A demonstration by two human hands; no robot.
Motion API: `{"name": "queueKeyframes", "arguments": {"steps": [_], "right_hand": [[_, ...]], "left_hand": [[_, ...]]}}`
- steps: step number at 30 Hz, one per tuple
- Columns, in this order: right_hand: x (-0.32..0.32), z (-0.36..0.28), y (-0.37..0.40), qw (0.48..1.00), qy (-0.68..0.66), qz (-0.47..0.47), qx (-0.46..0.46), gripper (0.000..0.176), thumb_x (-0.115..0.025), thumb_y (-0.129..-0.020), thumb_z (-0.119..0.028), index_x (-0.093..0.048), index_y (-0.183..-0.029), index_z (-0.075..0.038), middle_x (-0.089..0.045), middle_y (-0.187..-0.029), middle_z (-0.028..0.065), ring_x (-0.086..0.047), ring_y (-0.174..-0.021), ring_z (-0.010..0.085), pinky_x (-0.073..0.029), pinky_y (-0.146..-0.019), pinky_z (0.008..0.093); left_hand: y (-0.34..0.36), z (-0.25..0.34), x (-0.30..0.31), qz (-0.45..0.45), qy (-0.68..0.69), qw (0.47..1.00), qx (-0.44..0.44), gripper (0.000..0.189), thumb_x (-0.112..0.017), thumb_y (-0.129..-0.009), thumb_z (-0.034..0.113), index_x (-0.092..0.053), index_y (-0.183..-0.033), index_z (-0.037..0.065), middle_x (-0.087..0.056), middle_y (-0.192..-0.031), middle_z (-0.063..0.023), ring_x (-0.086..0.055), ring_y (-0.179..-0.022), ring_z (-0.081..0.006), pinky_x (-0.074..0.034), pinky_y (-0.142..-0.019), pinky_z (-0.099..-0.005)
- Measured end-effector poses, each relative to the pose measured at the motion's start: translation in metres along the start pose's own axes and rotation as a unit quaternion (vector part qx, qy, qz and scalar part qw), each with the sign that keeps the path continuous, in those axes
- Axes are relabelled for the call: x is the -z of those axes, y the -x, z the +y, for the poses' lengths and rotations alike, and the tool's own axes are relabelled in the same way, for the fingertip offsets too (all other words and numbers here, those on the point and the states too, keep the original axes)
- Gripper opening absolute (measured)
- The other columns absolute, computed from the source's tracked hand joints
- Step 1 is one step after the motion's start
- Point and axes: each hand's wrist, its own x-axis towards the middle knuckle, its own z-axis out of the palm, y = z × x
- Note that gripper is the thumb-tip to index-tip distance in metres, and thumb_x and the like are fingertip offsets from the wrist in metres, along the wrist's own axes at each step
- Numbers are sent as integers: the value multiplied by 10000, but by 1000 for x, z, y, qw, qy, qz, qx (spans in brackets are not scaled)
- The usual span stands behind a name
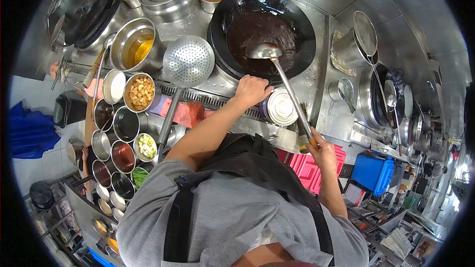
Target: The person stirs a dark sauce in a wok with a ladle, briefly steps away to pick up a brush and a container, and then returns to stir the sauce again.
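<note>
Ladle [264, 51] held near handle end in right grip [324, 152] (presumably for heat clearance); left grip [252, 90] at wok [303, 24] rim, closure unclear.

My ladle [265, 50] has a shiny metal bowl and a smooth wooden grip [313, 140]; the wok [221, 27] is dark, glossy metal, the tabletop [312, 86] brushed-looking steel, my apron [247, 168] matt black cloth.

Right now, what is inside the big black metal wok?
Inside the wok: dark brown liquid and a silver metal ladle's bowl. The wok's bottom is covered by liquid, not visible.
</note>
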Motion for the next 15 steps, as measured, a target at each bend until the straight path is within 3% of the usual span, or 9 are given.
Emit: {"name": "queueKeyframes", "arguments": {"steps": [7, 15], "right_hand": [[-64, -25, -70, 998, 4, 23, 52, 530, -697, -830, -138, -557, -1340, -94, -668, -903, 250, -655, -864, 416, -506, -761, 461], [-48, -18, -134, 994, -10, 106, 31, 516, -623, -873, -173, -513, -1374, -117, -669, -942, 240, -634, -922, 438, -496, -809, 508]], "left_hand": [[0, -2, -2, 18, -6, 1000, -14, 353, -644, -857, 395, -683, -714, 75, -692, -717, -116, -680, -712, -287, -523, -731, -416], [1, 0, 2, 1, 0, 1000, -2, 339, -617, -873, 390, -704, -780, 76, -711, -772, -125, -690, -758, -281, -501, -775, -407]]}}
